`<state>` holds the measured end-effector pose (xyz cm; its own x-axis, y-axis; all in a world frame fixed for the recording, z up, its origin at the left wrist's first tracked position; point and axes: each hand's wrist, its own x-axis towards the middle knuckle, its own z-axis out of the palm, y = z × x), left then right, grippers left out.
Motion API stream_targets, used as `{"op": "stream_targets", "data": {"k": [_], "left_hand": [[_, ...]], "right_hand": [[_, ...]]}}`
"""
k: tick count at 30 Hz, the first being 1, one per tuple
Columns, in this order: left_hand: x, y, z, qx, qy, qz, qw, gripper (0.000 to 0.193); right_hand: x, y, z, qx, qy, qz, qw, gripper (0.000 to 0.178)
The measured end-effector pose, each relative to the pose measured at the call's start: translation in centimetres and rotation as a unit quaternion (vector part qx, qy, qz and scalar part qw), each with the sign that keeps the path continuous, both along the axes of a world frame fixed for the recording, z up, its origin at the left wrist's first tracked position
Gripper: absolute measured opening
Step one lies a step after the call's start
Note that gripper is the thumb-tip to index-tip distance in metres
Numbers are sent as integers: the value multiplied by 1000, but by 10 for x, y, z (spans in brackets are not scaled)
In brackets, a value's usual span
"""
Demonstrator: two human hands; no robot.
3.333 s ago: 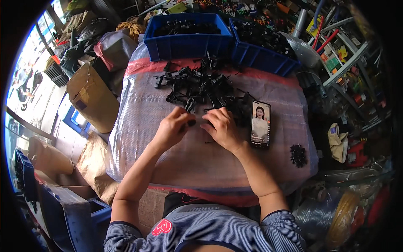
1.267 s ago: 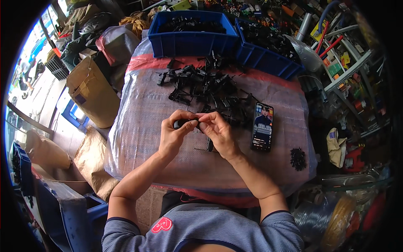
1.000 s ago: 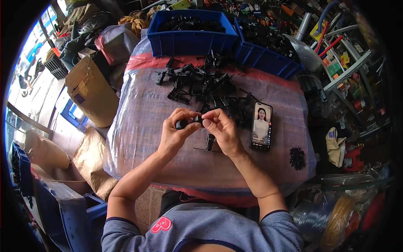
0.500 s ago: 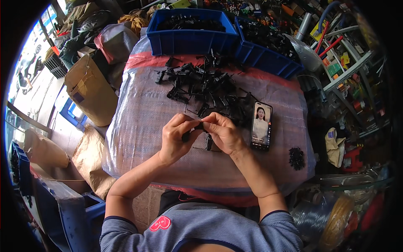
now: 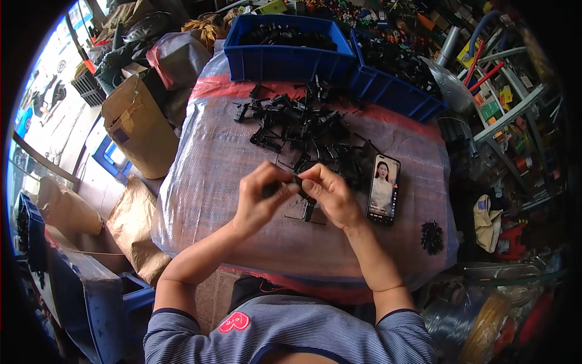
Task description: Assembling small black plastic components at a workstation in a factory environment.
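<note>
Both hands, left hand (image 5: 257,203) and right hand (image 5: 330,194), pinch one small black part (image 5: 285,185) mid-assembly; the parts pile (image 5: 303,124) at 12 o'clock probably feeds the next one.

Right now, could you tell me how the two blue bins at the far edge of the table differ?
The left blue bin faces the person squarely; the right blue bin sits angled, trailing off to the right. The left blue bin's front wall shows in full, while the right blue bin reaches nearer the phone. Both are blue plastic, open-topped, and hold black parts.
</note>
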<state>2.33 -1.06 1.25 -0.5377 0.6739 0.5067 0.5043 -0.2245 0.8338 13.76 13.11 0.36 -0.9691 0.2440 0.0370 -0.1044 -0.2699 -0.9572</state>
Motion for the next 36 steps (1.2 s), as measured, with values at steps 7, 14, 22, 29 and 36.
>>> {"op": "stream_targets", "data": {"k": [7,14,22,29,36], "left_hand": [[-13,5,-7,-55,-431,-54,899,15],[2,6,-10,-97,-383,-60,917,16],[9,6,-18,-71,-158,-15,985,22],[8,7,-21,-36,-241,-50,969,19],[-43,5,-18,123,-561,-50,817,7]], "right_hand": [[-2,-18,16,616,140,-160,758,57],[-7,-26,5,639,85,-203,737,40],[-7,-20,1,592,107,-202,773,32],[-9,-19,6,585,81,-193,784,33],[14,-19,16,676,-27,8,737,34]]}}
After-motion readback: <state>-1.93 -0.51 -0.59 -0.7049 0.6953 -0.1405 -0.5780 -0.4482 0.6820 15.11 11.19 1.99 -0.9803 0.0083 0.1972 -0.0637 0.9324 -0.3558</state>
